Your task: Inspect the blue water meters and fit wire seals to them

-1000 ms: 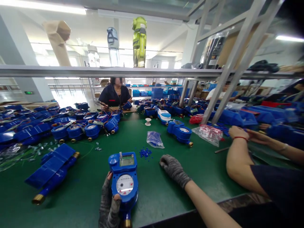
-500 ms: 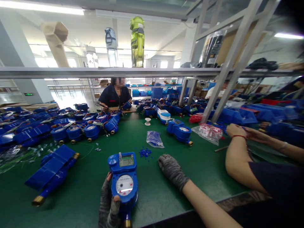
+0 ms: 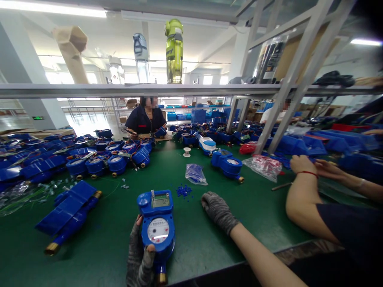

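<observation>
A blue water meter with a white dial and a small display lies on the green table right in front of me. My left hand, in a grey fingerless glove, grips the meter's lower left side, thumb on its rim. My right hand, in a grey knit glove, rests on the table to the right of the meter, fingers curled down toward a small heap of tiny blue parts. Nothing shows in it.
A clear bag of blue parts lies beyond the heap. Many blue meters fill the left and far side, one long one at near left. A co-worker's arms reach in at right beside a bag of red parts. A person sits opposite.
The view has shifted slightly. My hands and the meter have barely moved.
</observation>
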Demonstrator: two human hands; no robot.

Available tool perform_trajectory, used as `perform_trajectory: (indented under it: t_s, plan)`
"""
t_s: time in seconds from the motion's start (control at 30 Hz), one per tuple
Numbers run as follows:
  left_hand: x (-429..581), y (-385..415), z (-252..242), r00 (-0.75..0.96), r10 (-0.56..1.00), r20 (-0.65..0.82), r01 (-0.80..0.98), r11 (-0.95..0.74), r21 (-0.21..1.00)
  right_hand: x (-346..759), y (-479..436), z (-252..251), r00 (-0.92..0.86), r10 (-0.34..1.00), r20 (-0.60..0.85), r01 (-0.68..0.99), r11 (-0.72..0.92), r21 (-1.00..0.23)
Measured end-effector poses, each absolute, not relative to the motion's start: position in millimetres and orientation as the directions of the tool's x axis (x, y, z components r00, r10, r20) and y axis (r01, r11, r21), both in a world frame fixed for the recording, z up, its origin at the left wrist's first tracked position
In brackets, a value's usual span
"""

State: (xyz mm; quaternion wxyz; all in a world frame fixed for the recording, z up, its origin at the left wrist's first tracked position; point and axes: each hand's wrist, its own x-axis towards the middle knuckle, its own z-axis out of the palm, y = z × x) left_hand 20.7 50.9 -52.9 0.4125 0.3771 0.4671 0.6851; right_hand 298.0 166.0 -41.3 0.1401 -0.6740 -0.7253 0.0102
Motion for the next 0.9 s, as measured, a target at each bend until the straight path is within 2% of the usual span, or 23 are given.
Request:
perform_trajectory:
  t_s: [0.27,0.33,0.43,0.57,0.9]
  plan:
    - [18.3,42.5,-44.2,-0.327,0.925,0.194,-0.154,-0.254,0.955,271.1,151.9,-8.5,-0.111,0.968,0.224,0.92,0.185,-0.345]
    - [17.5,42.4,-44.9,-0.321,0.92,0.226,-0.115,-0.275,0.955,248.7,136.8,10.0,-0.206,0.94,0.273,0.848,0.31,-0.429]
    - [16.5,42.3,-44.7,-0.313,0.917,0.248,-0.088,-0.288,0.954,217.0,115.7,34.8,-0.357,0.843,0.401,0.655,0.533,-0.536]
    - [16.5,41.3,-42.5,-0.302,0.922,0.242,-0.111,-0.286,0.952,197.1,108.3,48.3,-0.459,0.778,0.43,0.612,0.627,-0.482]
    - [16.9,41.2,-39.9,-0.306,0.918,0.252,-0.08,-0.288,0.954,190.6,114.6,53.0,-0.525,0.757,0.39,0.671,0.649,-0.357]
